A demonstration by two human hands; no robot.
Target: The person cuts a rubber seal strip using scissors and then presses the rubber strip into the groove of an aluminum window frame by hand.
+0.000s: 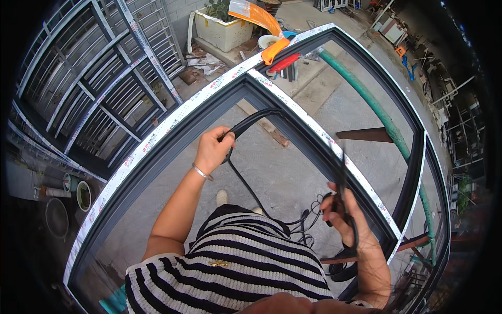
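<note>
My left hand (212, 149) is closed on a black rubber sealing strip (255, 119). Beyond my fingers the strip arches over to the inner edge of the frame's crossbar; its other end hangs down behind my wrist toward the ground. In my right hand (354, 214) is a pair of scissors (342, 175) with dark handles, blades pointing up beside the crossbar; motion blurs them, and I cannot tell how far apart the blades are. Around both hands stands a large dark window frame (166, 125) whose faces carry printed white film.
Loose black strip (302, 225) lies coiled on the concrete near my feet. A green wrapped pole (366, 94) runs behind the right opening. An orange object (274, 51) rests on the frame's far bar. Metal grilles (99, 89) lean at left; a white planter (222, 32) stands beyond.
</note>
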